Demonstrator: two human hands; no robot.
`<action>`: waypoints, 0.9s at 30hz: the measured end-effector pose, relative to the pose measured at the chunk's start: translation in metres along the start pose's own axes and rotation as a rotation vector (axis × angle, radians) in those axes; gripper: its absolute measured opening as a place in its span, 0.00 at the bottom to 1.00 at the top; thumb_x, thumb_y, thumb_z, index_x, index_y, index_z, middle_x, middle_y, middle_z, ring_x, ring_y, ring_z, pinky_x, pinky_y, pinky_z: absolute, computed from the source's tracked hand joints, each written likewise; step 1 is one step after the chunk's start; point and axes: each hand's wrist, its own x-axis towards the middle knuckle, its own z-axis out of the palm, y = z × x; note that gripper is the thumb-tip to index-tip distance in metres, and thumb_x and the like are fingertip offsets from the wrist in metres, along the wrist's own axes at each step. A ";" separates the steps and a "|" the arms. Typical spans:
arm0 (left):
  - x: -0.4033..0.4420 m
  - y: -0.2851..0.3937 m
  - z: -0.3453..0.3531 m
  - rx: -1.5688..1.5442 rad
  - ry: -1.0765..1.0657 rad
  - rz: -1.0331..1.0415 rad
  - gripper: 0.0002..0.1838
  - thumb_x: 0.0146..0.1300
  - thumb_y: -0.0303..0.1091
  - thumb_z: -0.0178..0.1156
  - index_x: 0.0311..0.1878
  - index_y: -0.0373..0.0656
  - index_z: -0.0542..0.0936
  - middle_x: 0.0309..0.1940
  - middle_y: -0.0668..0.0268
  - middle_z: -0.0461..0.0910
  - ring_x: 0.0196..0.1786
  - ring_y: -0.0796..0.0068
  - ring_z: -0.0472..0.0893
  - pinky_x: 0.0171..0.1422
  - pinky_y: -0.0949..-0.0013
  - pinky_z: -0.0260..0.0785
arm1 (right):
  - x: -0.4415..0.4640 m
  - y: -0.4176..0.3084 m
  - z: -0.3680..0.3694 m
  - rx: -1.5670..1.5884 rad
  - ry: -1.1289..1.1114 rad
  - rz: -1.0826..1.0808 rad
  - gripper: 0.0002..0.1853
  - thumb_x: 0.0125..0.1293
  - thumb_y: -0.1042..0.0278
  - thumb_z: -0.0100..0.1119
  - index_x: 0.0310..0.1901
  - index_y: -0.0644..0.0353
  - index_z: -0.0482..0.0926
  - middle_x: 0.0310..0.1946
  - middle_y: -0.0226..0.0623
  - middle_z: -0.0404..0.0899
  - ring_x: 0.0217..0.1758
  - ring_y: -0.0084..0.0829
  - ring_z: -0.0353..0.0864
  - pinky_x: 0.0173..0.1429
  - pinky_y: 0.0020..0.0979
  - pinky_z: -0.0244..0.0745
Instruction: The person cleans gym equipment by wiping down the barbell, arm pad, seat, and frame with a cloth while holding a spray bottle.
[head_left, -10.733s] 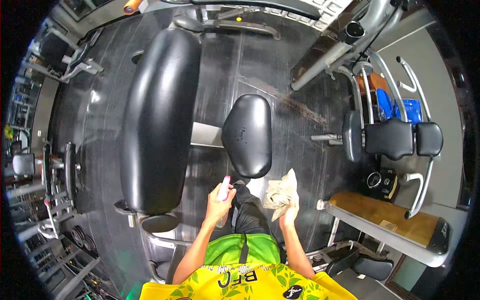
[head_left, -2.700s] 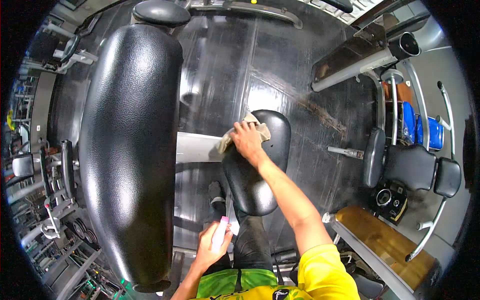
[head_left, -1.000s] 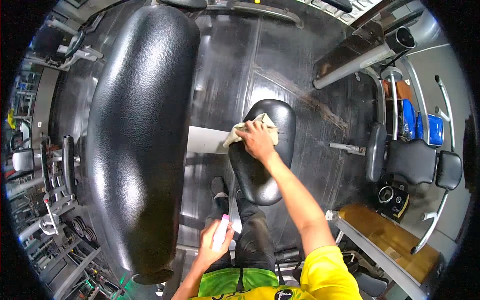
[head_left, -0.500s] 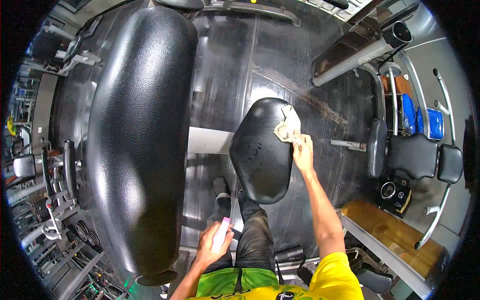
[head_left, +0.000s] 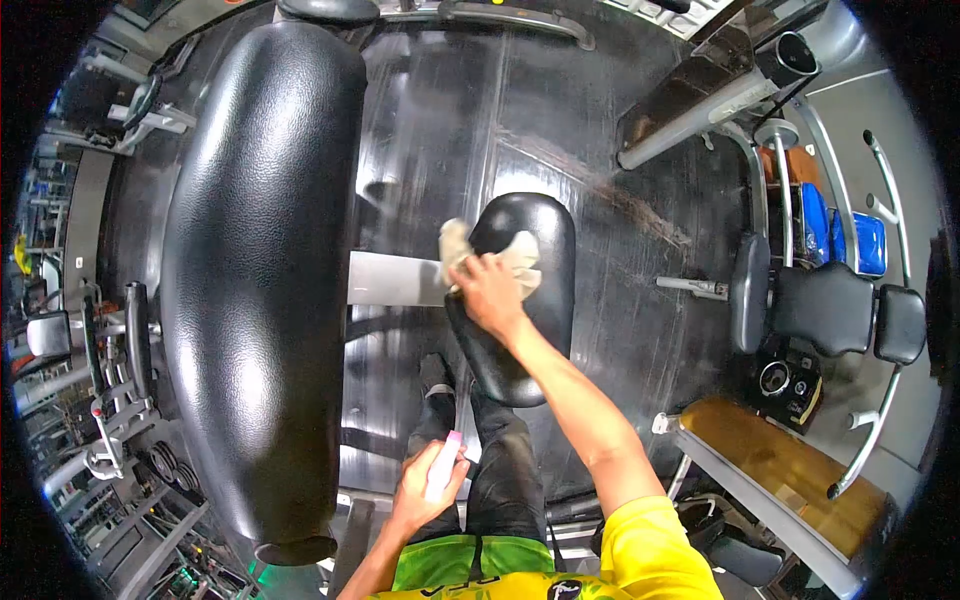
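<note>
My right hand point(head_left: 490, 290) presses a pale cream cloth point(head_left: 522, 258) onto the left side of a small black padded seat point(head_left: 535, 310). Part of the cloth hangs over the seat's left edge, and the fingers are bent over it. In front of my lap, my left hand point(head_left: 430, 482) is wrapped round a white bottle with a pink top point(head_left: 442, 468); its lower part is hidden by the palm. A long black padded bench point(head_left: 265, 260) stands left of the seat, and a light metal bar point(head_left: 395, 278) runs between the two.
Dark rubber flooring point(head_left: 630, 330) surrounds the seat. To the right are a machine with black pads point(head_left: 822, 312), a brown board point(head_left: 770, 460) and a thick metal post point(head_left: 700, 120). Gym racks point(head_left: 110, 440) line the left side. My feet are just below the seat.
My right hand has moved left with the cloth, from the seat's right edge to its left edge. My left hand keeps the bottle in the same spot. The view has shifted slightly.
</note>
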 end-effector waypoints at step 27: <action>-0.006 0.022 -0.019 0.010 0.001 0.033 0.10 0.57 0.23 0.64 0.43 0.37 0.80 0.32 0.66 0.80 0.27 0.82 0.73 0.33 0.75 0.67 | -0.026 -0.035 0.001 0.172 0.154 0.198 0.14 0.53 0.68 0.59 0.43 0.54 0.82 0.41 0.37 0.75 0.47 0.39 0.73 0.51 0.45 0.68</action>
